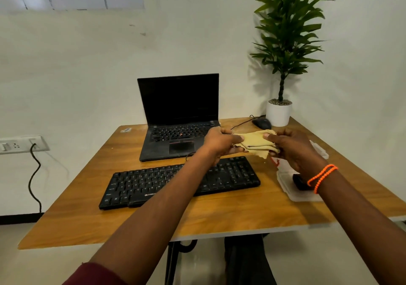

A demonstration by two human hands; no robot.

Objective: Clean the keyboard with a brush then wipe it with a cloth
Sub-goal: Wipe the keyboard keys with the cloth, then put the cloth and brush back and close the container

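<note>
A dark red sleeve (pixel 96 273) at the bottom edge is nearest, on the left forearm that reaches up over the keyboard. Both hands meet above the table's far right part and hold a yellow cloth (pixel 254 143) between them: the left hand (pixel 219 142) pinches its left end with curled fingers, the right hand (pixel 294 146) grips its right end, thumb on top. The cloth hangs bunched and clear of the table.

Below and left of the grip lies the black keyboard (pixel 232 175), flat, its long side angled, partly crossed by the left forearm. A small logo sits on its front edge, too blurred to read. Beyond the left hand stands an open black laptop (pixel 179 118), screen dark, with a red dot among its keys. Beyond the cloth are a black mouse (pixel 261 122) with its cable and a white pot (pixel 279 113) with a tall green plant. Under the right wrist, which wears orange bead bands (pixel 321 176), a clear plastic case (pixel 285 181) holds a dark object that cannot be made out.

The wooden table (pixel 109 219) has bare surface left of the keyboard and along its near edge. Behind is a white wall; a socket plate (pixel 19 145) with a black cord sits well left of the grip.
</note>
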